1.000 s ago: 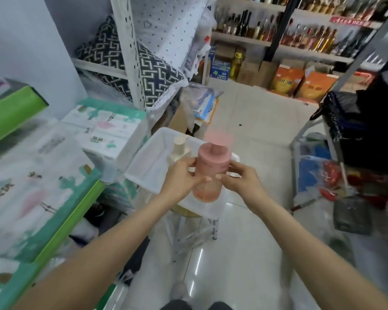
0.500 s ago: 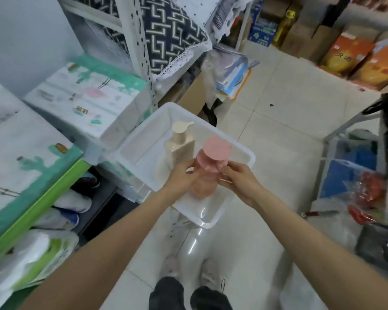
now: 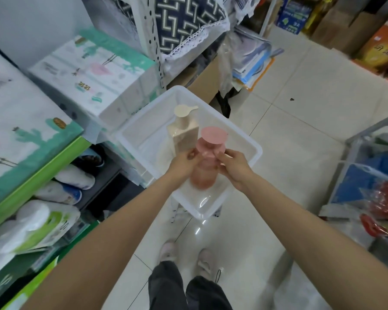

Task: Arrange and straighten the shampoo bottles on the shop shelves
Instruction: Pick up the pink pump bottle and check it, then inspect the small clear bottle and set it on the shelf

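**Pink bottle going down into the white bin**

Head view: the left hand (image 3: 184, 163) and right hand (image 3: 234, 167) are both gripping the pink bottle (image 3: 205, 168) from either side, fingers curled round its shoulder just under the round pink cap. Compared with a second ago, the bottle is sitting lower, and the camera is tipping down with it: then it was held up above the white plastic bin (image 3: 242, 139), now its base is inside the bin walls (touching the bottom or not, cannot tell, motion blur). The cream pump bottle (image 3: 185, 133) is standing upright just beside it, on the far left. Likely the person is parking or collecting bottles here; no shampoo shelf is showing yet.

Writing: nothing readable on either bottle. The boxed packs (image 3: 94, 74) on the left shelf are carrying small gold characters, too blurred to read.
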A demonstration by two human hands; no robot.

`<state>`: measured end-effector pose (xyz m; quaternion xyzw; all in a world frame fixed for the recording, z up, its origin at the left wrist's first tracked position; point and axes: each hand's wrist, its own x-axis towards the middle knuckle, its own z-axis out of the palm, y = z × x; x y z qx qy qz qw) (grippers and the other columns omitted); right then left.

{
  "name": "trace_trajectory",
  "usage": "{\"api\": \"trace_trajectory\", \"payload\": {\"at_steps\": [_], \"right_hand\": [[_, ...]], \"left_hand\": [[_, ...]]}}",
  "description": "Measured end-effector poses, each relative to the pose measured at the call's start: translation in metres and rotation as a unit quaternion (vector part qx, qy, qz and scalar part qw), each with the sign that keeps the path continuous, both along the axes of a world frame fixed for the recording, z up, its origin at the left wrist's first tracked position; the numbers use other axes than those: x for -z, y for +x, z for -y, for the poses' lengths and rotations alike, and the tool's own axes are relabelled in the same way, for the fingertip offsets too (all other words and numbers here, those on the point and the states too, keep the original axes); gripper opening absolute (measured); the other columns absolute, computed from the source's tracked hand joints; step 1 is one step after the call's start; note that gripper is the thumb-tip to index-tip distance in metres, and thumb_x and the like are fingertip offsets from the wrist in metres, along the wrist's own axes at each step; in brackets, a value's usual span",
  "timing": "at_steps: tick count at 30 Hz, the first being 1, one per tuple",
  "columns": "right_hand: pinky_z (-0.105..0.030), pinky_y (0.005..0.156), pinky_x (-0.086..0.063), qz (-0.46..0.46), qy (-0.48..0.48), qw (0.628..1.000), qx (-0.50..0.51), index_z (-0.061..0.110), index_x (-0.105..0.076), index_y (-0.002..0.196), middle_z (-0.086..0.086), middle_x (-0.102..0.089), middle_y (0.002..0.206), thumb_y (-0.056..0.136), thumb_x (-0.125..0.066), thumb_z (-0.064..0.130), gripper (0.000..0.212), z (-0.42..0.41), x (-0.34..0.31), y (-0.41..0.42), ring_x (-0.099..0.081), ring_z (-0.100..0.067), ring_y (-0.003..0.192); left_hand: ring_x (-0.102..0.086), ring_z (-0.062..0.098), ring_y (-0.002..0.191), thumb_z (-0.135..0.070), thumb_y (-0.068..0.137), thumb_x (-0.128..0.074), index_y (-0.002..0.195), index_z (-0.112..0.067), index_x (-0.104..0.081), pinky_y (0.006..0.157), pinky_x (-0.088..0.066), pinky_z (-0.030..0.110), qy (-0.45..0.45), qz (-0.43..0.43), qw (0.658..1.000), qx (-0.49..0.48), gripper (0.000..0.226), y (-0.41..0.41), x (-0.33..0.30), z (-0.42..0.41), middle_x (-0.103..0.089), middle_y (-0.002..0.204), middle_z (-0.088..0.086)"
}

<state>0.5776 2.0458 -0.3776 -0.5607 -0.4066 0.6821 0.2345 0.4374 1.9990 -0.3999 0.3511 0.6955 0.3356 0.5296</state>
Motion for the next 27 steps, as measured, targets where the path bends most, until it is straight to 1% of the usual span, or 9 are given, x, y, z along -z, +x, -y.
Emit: {"api": "trace_trajectory", "payload": {"at_steps": [3, 5, 7, 10, 14, 18, 21, 23, 27], "right_hand": [[-0.037, 0.085, -0.056, 0.016, 0.000, 1.000, -0.005, -0.005, -0.054, 0.124, -0.017, -0.063, 0.110, 0.094, -0.056, 0.019, 0.038, 0.003, -0.003, 0.006, -0.065, -0.025, 0.092], [-0.029, 0.079, -0.057, 0.006, -0.004, 1.000, -0.028, -0.003, -0.056, 0.121, -0.014, -0.063, 0.108, 0.096, -0.053, 0.017, 0.032, 0.007, -0.008, 0.013, -0.065, -0.024, 0.090], [-0.027, 0.080, -0.056, -0.005, -0.001, 0.999, -0.053, 0.004, -0.059, 0.118, -0.010, -0.064, 0.103, 0.096, -0.052, 0.016, 0.026, 0.012, -0.015, 0.021, -0.065, -0.022, 0.088], [-0.025, 0.080, -0.053, -0.002, 0.013, 0.997, -0.073, 0.018, -0.060, 0.111, -0.004, -0.066, 0.097, 0.095, -0.052, 0.013, 0.018, 0.022, -0.021, 0.027, -0.063, -0.017, 0.084], [-0.023, 0.078, -0.054, -0.004, 0.020, 0.996, -0.089, 0.027, -0.058, 0.104, -0.004, -0.069, 0.100, 0.094, -0.053, 0.010, 0.021, 0.041, -0.019, 0.031, -0.067, -0.013, 0.088], [-0.019, 0.071, -0.054, -0.029, 0.015, 0.996, -0.086, 0.029, -0.055, 0.111, -0.003, -0.069, 0.105, 0.094, -0.052, 0.007, 0.028, 0.059, -0.015, 0.033, -0.068, -0.012, 0.092], [-0.018, 0.072, -0.052, -0.029, 0.020, 0.996, -0.080, 0.033, -0.056, 0.102, 0.002, -0.068, 0.100, 0.094, -0.050, 0.002, 0.032, 0.067, -0.014, 0.033, -0.067, -0.008, 0.089], [-0.020, 0.076, -0.052, -0.021, 0.024, 0.996, -0.078, 0.032, -0.056, 0.099, 0.001, -0.067, 0.104, 0.093, -0.050, 0.001, 0.031, 0.072, -0.014, 0.033, -0.065, -0.010, 0.094], [-0.029, 0.084, -0.051, 0.031, 0.034, 0.994, -0.102, 0.016, -0.058, 0.119, -0.002, -0.066, 0.116, 0.091, -0.049, 0.005, 0.031, 0.086, -0.013, 0.034, -0.060, -0.017, 0.109]], "left_hand": [[-0.059, 0.025, 0.108, -0.072, 0.065, -0.058, 0.128, -0.029, -0.050, 0.093, -0.050, 0.045, -0.031, -0.003, 0.999, -0.035, 0.076, 0.006, -0.003, 0.000, -0.059, 0.124, -0.001], [-0.061, 0.026, 0.105, -0.072, 0.064, -0.057, 0.125, -0.031, -0.051, 0.090, -0.052, 0.046, -0.038, 0.000, 0.998, -0.046, 0.074, 0.008, -0.002, 0.002, -0.060, 0.122, 0.000], [-0.062, 0.025, 0.102, -0.070, 0.067, -0.058, 0.122, -0.031, -0.053, 0.088, -0.053, 0.045, -0.040, 0.001, 0.997, -0.060, 0.068, 0.008, -0.002, 0.005, -0.062, 0.120, 0.000], [-0.064, 0.025, 0.098, -0.059, 0.077, -0.062, 0.123, -0.027, -0.054, 0.086, -0.055, 0.045, -0.037, 0.012, 0.996, -0.078, 0.057, 0.010, -0.005, 0.013, -0.063, 0.117, 0.003], [-0.067, 0.029, 0.093, -0.035, 0.087, -0.063, 0.122, -0.022, -0.053, 0.082, -0.056, 0.043, -0.035, 0.028, 0.994, -0.102, 0.039, 0.013, -0.005, 0.035, -0.067, 0.104, 0.010], [-0.068, 0.029, 0.093, -0.016, 0.088, -0.061, 0.119, -0.020, -0.052, 0.079, -0.057, 0.039, -0.036, 0.050, 0.989, -0.133, 0.033, 0.018, -0.002, 0.054, -0.068, 0.095, 0.013], [-0.067, 0.025, 0.090, -0.014, 0.089, -0.059, 0.114, -0.026, -0.051, 0.076, -0.058, 0.034, -0.004, 0.040, 0.989, -0.142, 0.029, 0.023, -0.007, 0.062, -0.067, 0.089, 0.008], [-0.068, 0.022, 0.090, -0.016, 0.090, -0.060, 0.118, -0.025, -0.051, 0.077, -0.057, 0.033, 0.016, 0.024, 0.989, -0.142, 0.031, 0.026, -0.008, 0.069, -0.067, 0.094, 0.006], [-0.066, 0.023, 0.092, -0.017, 0.092, -0.056, 0.123, -0.013, -0.051, 0.071, -0.053, 0.026, 0.024, -0.019, 0.992, -0.123, 0.031, 0.027, -0.012, 0.088, -0.064, 0.104, 0.011]]}}
